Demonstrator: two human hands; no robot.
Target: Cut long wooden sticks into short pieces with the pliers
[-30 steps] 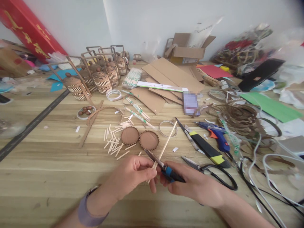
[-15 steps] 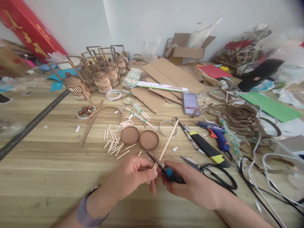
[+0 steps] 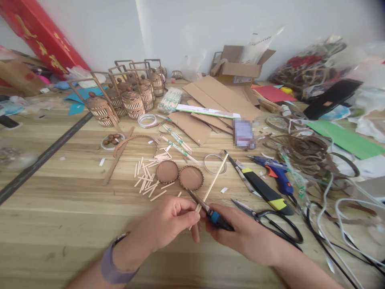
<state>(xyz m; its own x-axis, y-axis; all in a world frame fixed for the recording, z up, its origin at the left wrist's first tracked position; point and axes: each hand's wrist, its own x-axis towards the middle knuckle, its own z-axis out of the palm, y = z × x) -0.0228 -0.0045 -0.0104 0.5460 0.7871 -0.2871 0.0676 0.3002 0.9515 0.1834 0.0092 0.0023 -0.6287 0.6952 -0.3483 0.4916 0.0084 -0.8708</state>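
My left hand (image 3: 168,220) pinches a thin wooden stick (image 3: 215,181), with a second stick end beside it at the fingertips. The long stick slants up and right over the table. My right hand (image 3: 240,235) is wrapped round dark-handled shears (image 3: 221,221) with a blue band. Their pointed blades cross the stick just beyond my left fingertips. Beyond the hands lie two round cardboard trays (image 3: 191,178) with notched brown rims. Short cut sticks (image 3: 147,178) are scattered to their left.
Black-handled scissors (image 3: 270,224), a yellow-black utility knife (image 3: 267,190) and a blue glue gun (image 3: 278,170) lie to the right, near coiled brown strips (image 3: 306,140) and white cables. Small woven lanterns (image 3: 132,105) stand at the back left. Cardboard sheets (image 3: 219,96) cover the back middle.
The view has shifted slightly, so the table's contents sit a little further right. Both hands keep their hold, with the shears still across the stick.
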